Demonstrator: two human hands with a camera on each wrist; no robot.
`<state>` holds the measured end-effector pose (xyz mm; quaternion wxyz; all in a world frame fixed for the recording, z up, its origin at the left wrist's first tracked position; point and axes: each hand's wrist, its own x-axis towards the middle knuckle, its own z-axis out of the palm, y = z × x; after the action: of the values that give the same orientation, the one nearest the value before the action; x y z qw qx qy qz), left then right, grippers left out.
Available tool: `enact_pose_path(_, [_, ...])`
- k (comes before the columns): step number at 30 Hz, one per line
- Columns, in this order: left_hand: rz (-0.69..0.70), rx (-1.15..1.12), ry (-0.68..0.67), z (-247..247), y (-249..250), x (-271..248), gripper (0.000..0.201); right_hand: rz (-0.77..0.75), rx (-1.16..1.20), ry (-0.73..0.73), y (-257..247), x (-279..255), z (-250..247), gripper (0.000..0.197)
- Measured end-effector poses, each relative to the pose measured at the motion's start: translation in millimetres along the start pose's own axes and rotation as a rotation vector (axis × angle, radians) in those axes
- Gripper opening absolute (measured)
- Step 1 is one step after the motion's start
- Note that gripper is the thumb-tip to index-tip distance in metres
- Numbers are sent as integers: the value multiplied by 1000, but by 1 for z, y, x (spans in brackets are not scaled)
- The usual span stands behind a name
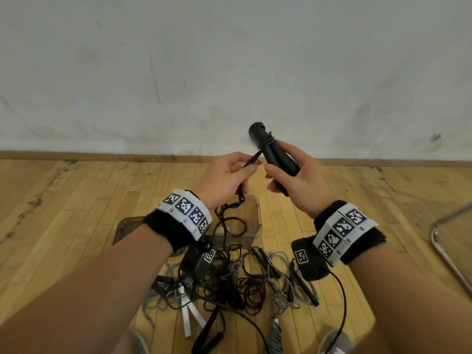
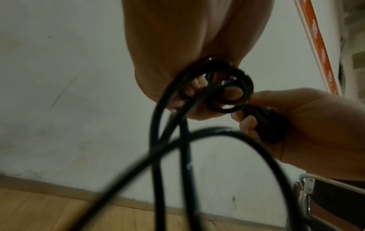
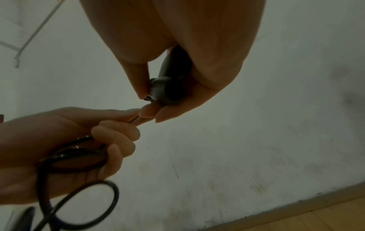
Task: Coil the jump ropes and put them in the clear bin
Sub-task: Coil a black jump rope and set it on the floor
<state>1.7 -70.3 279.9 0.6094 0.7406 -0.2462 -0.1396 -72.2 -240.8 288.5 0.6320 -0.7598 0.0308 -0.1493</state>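
We see a black jump rope: two matte black handles held side by side, with several glossy turns of thin black cord wound around them near their upper ends. From those turns the cord runs down and left, then hangs in kinked loops toward the lower centre of the head view.

Our right hand, right of centre in the head view, is curled around the lower part of the paired handles, thumb on the near side, so the wrapped ends stick up past the fingers against the pale wall. Our left hand sits just beside it on the left and pinches the cord between thumb and forefinger close to the wraps; the other fingers are curled around the trailing length.

The clear bin stands on the wooden floor below the hands, and the hanging cord passes in front of it. Nearer us lies a tangle of other ropes, black and grey, with black and white handles mixed in.

The left forearm covers the bin's left part. In both wrist views the cord loops are blurred, and we cannot count the turns exactly. A metal frame is cut off at the right edge.
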Motion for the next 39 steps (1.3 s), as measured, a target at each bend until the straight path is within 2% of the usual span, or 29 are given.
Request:
enact_pose_path(5, [-59, -54, -179, 0, -1, -3, 37, -41, -94, 111, 3, 3, -4, 53])
enact_pose_path(7, [-67, -65, -244, 2, -1, -6, 45, -44, -204, 146, 6, 5, -8, 55])
enact_pose_path(10, [-70, -17, -267, 4, 2, -8, 54, -63, -434, 148, 13, 6, -12, 57])
enact_pose_path(13, [-86, -41, -180, 1, 1, -5, 58, -84, -586, 136, 18, 6, -10, 60])
enact_pose_path(19, [-187, -248, 26, 6, 5, -5, 43, -93, -844, 95, 16, 6, -4, 61])
enact_pose_path(23, [-183, -221, 90, 10, 4, -6, 41, -115, -704, 41, 26, 7, 6, 45])
enact_pose_path(27, [-164, -203, 132, 7, 3, -5, 20, -163, -607, -12, 29, 7, 8, 44])
enact_pose_path(34, [-135, 12, 231, 8, 3, -4, 59, -241, -554, -52, 30, 2, 8, 50])
enact_pose_path(39, [-112, -43, 261, 10, 6, -6, 51, -227, -588, -22, 21, -2, 13, 72])
